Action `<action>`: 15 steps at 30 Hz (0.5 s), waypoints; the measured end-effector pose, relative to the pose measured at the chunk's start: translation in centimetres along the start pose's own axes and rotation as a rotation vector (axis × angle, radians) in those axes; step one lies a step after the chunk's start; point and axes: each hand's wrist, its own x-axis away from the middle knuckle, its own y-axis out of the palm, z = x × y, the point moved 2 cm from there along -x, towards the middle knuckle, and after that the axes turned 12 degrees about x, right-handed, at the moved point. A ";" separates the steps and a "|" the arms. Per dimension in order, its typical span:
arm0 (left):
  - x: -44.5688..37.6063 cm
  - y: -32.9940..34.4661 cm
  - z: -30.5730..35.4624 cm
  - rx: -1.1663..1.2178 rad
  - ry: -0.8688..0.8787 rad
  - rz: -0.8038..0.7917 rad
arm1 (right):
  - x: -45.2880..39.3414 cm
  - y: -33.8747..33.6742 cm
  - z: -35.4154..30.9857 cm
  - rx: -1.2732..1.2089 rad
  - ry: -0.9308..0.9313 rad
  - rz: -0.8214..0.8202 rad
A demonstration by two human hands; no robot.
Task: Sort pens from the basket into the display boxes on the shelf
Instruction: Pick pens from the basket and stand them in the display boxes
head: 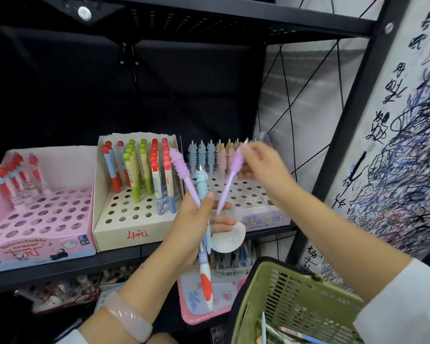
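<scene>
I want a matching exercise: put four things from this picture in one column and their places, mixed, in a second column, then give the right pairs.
Things:
1. purple pen
2. pen bunch
3. basket
4. pink box

Places:
A. leftmost on the shelf
B. lower right, below the shelf
C. gripped in the left hand
D. pinched in the right hand

Pairs: 1-D, 2-C, 3-B, 4-A

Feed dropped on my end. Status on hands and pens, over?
Left hand gripping a bunch of pens. Right hand pinching a purple unicorn pen, over the unicorn display box. Nothing blocking the holes.
</scene>
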 end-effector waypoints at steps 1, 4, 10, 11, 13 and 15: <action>0.0 -0.1 0.0 -0.018 -0.008 0.008 | -0.8 -1.2 -0.2 0.001 -0.009 0.098; -0.1 -0.2 -0.2 -0.131 0.012 0.019 | -3.3 -4.1 -0.2 0.299 -0.089 0.332; 0.0 -0.4 -0.3 -0.167 0.009 0.026 | -5.1 -5.1 2.3 0.805 -0.101 0.371; 0.0 -0.4 -0.3 -0.166 0.004 0.025 | -5.1 -5.1 2.5 0.812 -0.101 0.365; -0.1 -0.6 -0.3 -0.159 -0.006 0.030 | -5.2 -5.2 2.4 0.839 -0.116 0.366; -0.2 -0.8 -0.4 -0.154 -0.016 0.040 | -5.3 -5.3 2.4 0.900 -0.133 0.359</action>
